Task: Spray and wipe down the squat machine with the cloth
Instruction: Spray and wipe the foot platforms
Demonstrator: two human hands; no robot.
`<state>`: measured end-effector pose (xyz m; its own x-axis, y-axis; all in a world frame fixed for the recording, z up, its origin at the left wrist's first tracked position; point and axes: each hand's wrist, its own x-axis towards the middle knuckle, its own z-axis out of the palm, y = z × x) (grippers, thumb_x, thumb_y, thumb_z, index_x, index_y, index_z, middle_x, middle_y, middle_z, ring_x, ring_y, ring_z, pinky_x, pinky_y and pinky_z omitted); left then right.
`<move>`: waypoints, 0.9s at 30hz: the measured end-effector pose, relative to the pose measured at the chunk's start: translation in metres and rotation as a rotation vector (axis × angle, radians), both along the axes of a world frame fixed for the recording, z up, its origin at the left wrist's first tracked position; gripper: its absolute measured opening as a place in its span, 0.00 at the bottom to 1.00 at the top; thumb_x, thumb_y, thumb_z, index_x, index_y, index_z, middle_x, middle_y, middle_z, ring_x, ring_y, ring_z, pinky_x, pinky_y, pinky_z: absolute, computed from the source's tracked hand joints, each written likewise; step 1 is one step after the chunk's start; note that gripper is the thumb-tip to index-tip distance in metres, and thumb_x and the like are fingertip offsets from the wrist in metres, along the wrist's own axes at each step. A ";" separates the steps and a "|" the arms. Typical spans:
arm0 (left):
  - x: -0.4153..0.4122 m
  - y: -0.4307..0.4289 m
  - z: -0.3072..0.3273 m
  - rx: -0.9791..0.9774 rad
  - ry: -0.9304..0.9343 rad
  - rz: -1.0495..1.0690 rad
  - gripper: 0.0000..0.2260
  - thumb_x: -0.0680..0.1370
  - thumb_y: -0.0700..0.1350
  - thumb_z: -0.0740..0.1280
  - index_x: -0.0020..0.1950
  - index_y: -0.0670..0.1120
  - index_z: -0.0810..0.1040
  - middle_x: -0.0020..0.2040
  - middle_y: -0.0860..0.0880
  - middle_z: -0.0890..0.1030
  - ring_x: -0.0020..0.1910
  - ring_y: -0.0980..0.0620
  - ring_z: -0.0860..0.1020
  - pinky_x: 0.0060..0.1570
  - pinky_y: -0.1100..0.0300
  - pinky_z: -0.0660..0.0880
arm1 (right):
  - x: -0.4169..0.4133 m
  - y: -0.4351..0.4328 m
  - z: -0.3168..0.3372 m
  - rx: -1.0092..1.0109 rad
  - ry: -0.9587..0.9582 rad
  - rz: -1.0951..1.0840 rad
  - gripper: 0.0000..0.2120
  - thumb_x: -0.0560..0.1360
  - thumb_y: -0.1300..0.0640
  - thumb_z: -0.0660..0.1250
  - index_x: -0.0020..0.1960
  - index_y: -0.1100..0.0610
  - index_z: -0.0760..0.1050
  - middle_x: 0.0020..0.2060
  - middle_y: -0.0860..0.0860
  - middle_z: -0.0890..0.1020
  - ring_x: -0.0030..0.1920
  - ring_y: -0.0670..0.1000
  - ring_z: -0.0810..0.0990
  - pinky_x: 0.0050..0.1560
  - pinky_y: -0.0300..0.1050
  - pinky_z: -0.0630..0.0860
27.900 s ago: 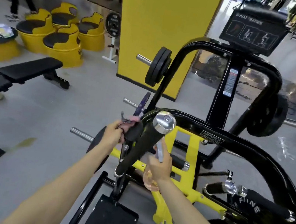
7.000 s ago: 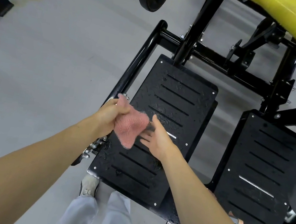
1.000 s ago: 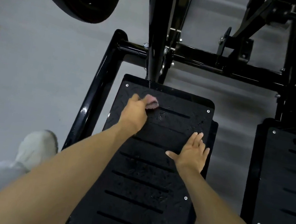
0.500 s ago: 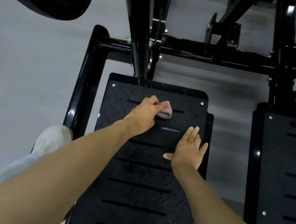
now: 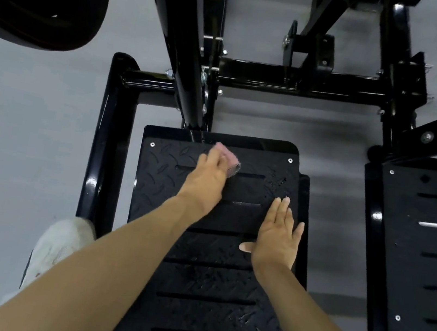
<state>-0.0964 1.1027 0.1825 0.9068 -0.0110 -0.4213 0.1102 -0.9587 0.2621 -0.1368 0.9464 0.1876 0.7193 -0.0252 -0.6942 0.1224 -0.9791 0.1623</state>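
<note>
Pink cloth [image 5: 228, 161]: bunched in left hand [image 5: 206, 183], gripped tight and pressed to footplate [image 5: 215, 285] far edge, frame centre, likely for scrubbing pressure. Right hand [image 5: 277, 236]: fingers [image 5: 281, 211] straight, flat on footplate, holding nothing, probably bracing the lean.

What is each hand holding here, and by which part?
The left hand grips a bunched pink mesh cloth, wadded under its fingers, one end showing. The right hand holds nothing, flat on the black metal footplate.

Soft light glinting on the left frame tube [image 5: 93, 182], shadows banding the far floor [image 5: 275, 123], cloth [image 5: 230, 163] blurring, edges bending.
</note>
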 end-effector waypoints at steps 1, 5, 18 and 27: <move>0.002 -0.004 0.002 -0.025 -0.002 -0.132 0.27 0.74 0.32 0.62 0.73 0.38 0.59 0.68 0.41 0.58 0.61 0.44 0.64 0.58 0.56 0.71 | 0.000 0.000 0.000 0.012 -0.001 -0.016 0.57 0.72 0.39 0.67 0.73 0.64 0.26 0.74 0.59 0.32 0.77 0.56 0.39 0.76 0.57 0.44; 0.022 -0.004 0.008 -0.068 -0.081 -0.545 0.23 0.75 0.32 0.61 0.70 0.42 0.66 0.61 0.45 0.64 0.55 0.49 0.66 0.47 0.60 0.69 | -0.001 -0.002 -0.001 0.080 -0.012 -0.067 0.58 0.72 0.41 0.68 0.72 0.63 0.25 0.74 0.57 0.29 0.77 0.55 0.37 0.77 0.53 0.43; 0.005 -0.063 0.005 -0.236 -0.068 -0.438 0.31 0.73 0.30 0.61 0.76 0.42 0.59 0.67 0.46 0.61 0.63 0.49 0.63 0.60 0.56 0.71 | -0.035 -0.026 -0.007 0.383 -0.373 -0.115 0.32 0.77 0.44 0.58 0.73 0.66 0.61 0.71 0.60 0.67 0.71 0.56 0.68 0.69 0.51 0.63; 0.064 -0.070 0.000 -0.065 -0.115 -0.211 0.31 0.73 0.29 0.63 0.75 0.42 0.58 0.67 0.44 0.60 0.62 0.44 0.65 0.60 0.51 0.73 | -0.036 -0.036 -0.008 0.399 -0.388 -0.098 0.19 0.73 0.61 0.70 0.62 0.65 0.76 0.65 0.60 0.74 0.64 0.57 0.75 0.70 0.50 0.66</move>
<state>-0.0328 1.0325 0.1820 0.9234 -0.2291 -0.3080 -0.1247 -0.9380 0.3235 -0.1733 0.9100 0.1799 0.9312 0.1058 -0.3487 0.0334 -0.9777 -0.2075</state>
